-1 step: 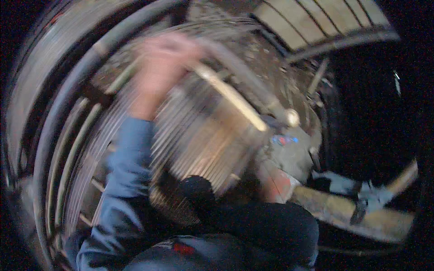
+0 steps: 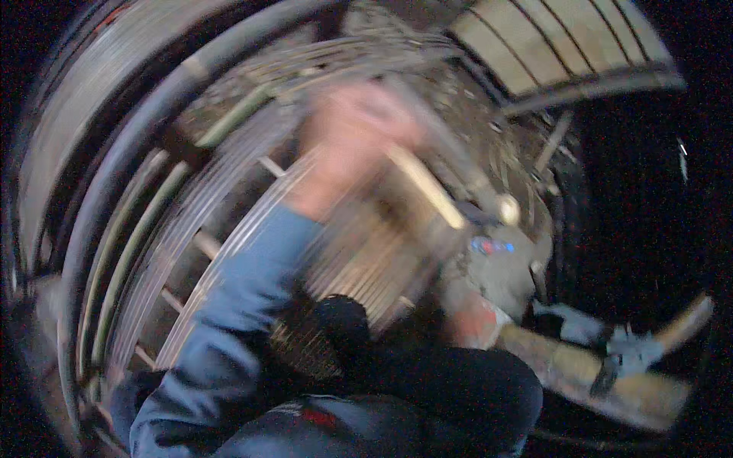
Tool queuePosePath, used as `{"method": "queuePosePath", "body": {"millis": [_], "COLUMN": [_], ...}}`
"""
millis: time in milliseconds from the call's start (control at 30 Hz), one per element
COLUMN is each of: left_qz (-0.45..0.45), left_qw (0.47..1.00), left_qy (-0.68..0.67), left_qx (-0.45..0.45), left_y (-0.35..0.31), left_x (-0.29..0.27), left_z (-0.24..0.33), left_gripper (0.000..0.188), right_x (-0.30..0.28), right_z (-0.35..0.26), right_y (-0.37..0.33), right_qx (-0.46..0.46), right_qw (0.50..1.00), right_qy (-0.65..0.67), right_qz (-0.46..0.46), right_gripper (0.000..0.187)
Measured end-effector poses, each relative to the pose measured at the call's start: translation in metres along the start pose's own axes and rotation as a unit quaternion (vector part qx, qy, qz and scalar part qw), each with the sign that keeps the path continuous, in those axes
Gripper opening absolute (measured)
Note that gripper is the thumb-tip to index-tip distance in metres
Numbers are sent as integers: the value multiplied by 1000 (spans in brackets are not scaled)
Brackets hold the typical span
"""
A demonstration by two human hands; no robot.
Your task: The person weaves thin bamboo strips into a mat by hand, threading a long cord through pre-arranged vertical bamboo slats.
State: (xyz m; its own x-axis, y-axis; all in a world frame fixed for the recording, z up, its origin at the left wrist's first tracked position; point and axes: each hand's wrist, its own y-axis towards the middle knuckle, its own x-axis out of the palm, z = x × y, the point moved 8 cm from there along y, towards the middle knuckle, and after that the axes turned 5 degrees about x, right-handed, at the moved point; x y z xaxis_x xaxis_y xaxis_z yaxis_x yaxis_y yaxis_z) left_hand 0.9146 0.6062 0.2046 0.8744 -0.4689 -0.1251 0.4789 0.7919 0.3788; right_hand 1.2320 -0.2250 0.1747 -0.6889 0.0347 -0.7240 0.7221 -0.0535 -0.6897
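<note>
My left hand (image 2: 359, 130), in a blue sleeve, reaches forward from the lower left and is smeared by motion. It covers the upper part of a pale wooden stick (image 2: 427, 187), whose bare lower end comes out beneath the hand. Whether the fingers grip the stick or only pass over it cannot be made out. Thin parallel strips or rods (image 2: 359, 267), blurred, stretch below the hand over a brownish surface. No part of my right hand can be picked out.
Curved metal pipes (image 2: 130, 137) arch along the left. A grey sack-like thing (image 2: 489, 267) with a blue-and-red mark lies right of the stick, beside a reddish-white patch (image 2: 477, 324). A metal tool (image 2: 634, 349) rests on a yellowish beam (image 2: 557, 355). A pale slatted panel (image 2: 565, 46) stands far right.
My left hand has swept right and down along the pale stick, covering more of it. The stick's lower end stays nearly in place; the whole view has shifted slightly.
</note>
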Motion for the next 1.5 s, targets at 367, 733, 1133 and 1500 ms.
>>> {"method": "queuePosePath", "body": {"millis": [367, 733, 1133, 1500], "left_qz": [-287, 42, -160, 84], "left_qw": [951, 954, 822, 877], "left_qy": [79, 298, 507, 322], "left_qx": [80, 17, -203, -345], "left_y": [-205, -171, -144, -177], "left_x": [198, -15, -155, -156], "left_z": [-19, -62, -180, -226], "left_gripper": [16, 13, 34, 39], "right_x": [200, 213, 218, 231], "right_z": [-622, -737, -728, -732], "right_y": [-71, -72, -60, -66], "right_qx": [-424, -451, -393, -349], "right_qw": [855, 855, 861, 794], "right_qy": [-13, 102, 155, 290], "right_qz": [-298, -235, -283, -406], "right_gripper": [42, 14, 18, 14]}}
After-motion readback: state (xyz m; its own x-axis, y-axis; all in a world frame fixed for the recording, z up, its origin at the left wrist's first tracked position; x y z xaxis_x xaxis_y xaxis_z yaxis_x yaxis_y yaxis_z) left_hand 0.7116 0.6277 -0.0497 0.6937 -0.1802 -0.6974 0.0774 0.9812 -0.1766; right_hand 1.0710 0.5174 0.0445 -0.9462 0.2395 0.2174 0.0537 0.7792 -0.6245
